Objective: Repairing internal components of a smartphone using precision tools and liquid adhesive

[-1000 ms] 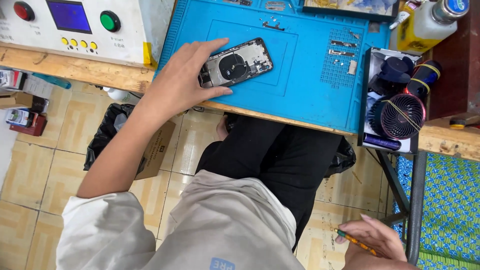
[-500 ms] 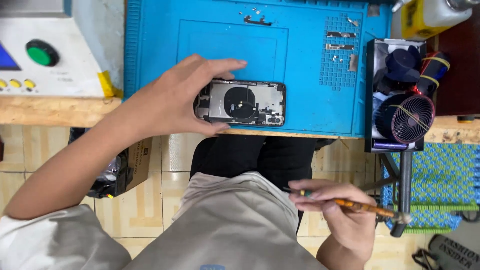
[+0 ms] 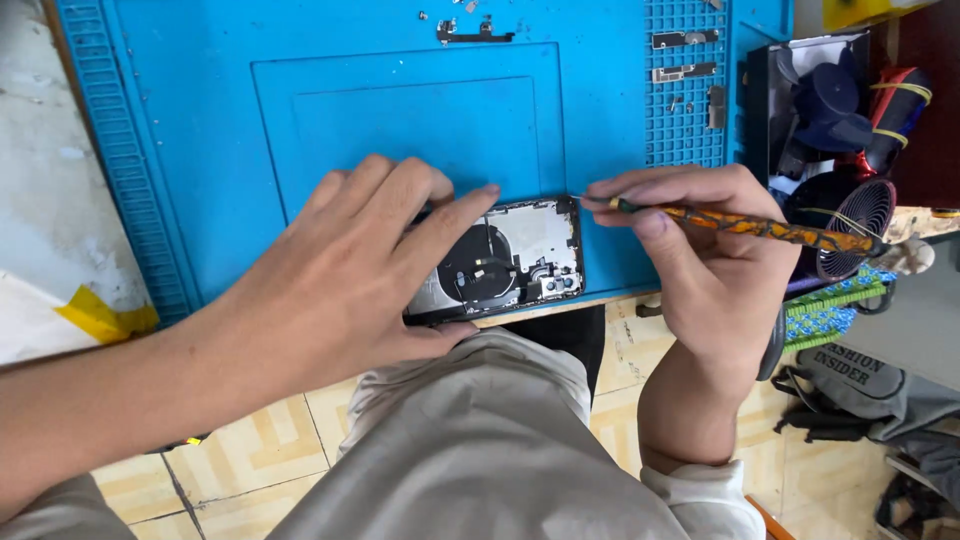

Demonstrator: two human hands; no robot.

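Note:
An opened phone housing (image 3: 510,260) with a round black coil and small metal parts lies at the near edge of a blue work mat (image 3: 200,150). My left hand (image 3: 350,270) presses flat on its left half, fingers spread over it and thumb along its near edge. My right hand (image 3: 700,250) grips a thin orange-and-black patterned tool (image 3: 760,228). The tool's metal tip points left and rests at the housing's top right corner.
Small screws and metal brackets (image 3: 685,55) lie on the mat's far side. A black tray with a small fan (image 3: 850,215) and dark items stands to the right. A white machine (image 3: 40,200) sits on the left. Tiled floor and a grey bag (image 3: 870,385) lie below.
My right hand rose from my lap with the tool and brought its tip to the phone's corner. The view closed in on the mat. My left hand stayed on the phone.

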